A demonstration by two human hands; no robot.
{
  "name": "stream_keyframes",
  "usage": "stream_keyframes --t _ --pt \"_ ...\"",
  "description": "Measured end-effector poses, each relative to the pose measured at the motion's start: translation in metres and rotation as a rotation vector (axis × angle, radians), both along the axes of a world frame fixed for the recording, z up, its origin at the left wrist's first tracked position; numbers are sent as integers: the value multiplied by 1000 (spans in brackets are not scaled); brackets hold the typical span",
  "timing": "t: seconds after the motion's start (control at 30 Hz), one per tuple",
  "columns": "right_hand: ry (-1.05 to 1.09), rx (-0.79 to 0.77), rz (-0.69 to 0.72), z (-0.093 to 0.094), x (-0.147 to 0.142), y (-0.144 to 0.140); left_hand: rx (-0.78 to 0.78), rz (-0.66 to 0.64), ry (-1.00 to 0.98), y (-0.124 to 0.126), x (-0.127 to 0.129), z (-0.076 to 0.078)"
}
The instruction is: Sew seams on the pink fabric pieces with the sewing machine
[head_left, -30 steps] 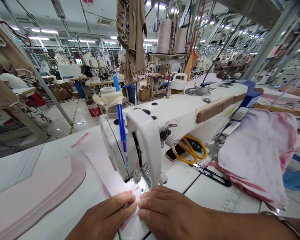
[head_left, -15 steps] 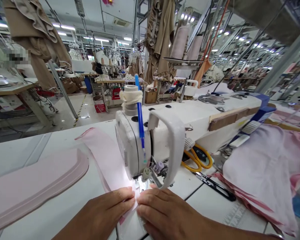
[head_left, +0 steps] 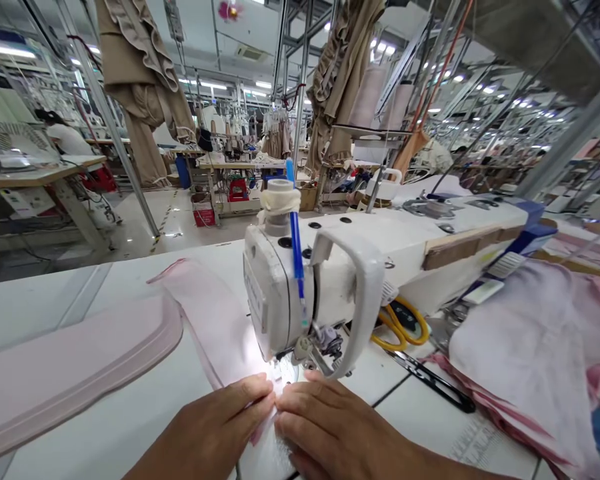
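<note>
At nine o'clock a pink curved panel runs off the desk edge. The left hand and right hand, fingers flat and together, press the pink fabric strip at six o'clock; the needle beneath the sewing machine is lost in glare. Yellow scissors at three o'clock are half hidden.

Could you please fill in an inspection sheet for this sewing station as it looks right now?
Surface: white table, lit under the needle.
Job's things: pink fabric strip running under the sewing machine.
Clutter: yellow-handled scissors, black thread snips, pink fabric pile, pink template, blue pen on the machine head.
Grippers: left hand and right hand pressed flat on the strip, fingertips meeting.
Cables: nothing seen.
Surroundings: hanging beige garments, thread cones, other workstations.
</note>
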State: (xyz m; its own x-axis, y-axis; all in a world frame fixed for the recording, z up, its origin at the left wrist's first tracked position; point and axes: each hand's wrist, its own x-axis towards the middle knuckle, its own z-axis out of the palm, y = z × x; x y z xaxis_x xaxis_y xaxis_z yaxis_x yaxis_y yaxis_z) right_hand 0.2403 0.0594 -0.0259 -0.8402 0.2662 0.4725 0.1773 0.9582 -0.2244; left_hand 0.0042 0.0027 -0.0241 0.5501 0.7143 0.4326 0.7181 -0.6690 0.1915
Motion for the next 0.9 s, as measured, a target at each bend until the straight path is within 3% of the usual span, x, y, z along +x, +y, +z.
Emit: stream_keyframes --t 0.2,0.47,0.7,0.8,0.9 --pt "62 6 -11 2 0 -1 68 14 23 0 1 -8" --pt "-12 -18 23 4 0 -1 383 53 197 -2 18 14" --pt "-25 -37 -38 6 2 -5 270 -13 210 1 18 27" --pt "-97 -56 -64 11 2 -4 271 -17 165 1 16 22" --pt "-161 -67 -50 14 3 -2 324 29 188 -2 17 4"
